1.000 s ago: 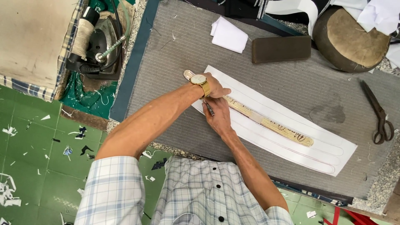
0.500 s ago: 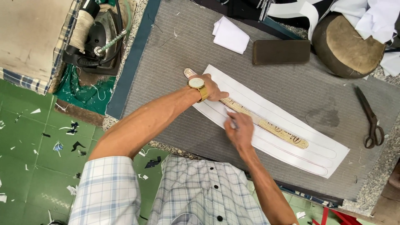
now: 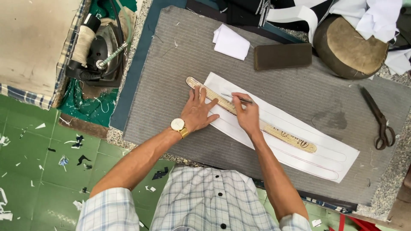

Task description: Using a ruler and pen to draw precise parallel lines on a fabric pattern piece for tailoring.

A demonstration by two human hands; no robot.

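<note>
i see my left hand lying flat on a long wooden ruler. its fingers are spread wide and press the ruler down near its left end. there is a watch on that wrist.

my right hand sits just beside it, a bit further along the ruler. its fingers are pinched close around a thin pencil. i think the tip touches the cloth by the ruler's far edge, but it is too small to be sure.

the ruler lies slanted on a long white strip of cloth. the strip lies on a grey padded board. faint drawn lines run along the strip.

the ruler looks thin, stiff and light. it could slide on the smooth cloth, so a flat palm on top is the best way to keep it in place. the white strip looks soft and floppy. it would wrinkle if pushed sideways, so it is better to press straight down on it. the pencil is tiny and light, and a pinch near its tip suits it.

other things lie well apart from my hands. black scissors lie at the right. a dark flat block and a folded white cloth lie near the top. a round brown cushion sits in the top right corner. a heavy iron rests off the board at the left.
</note>
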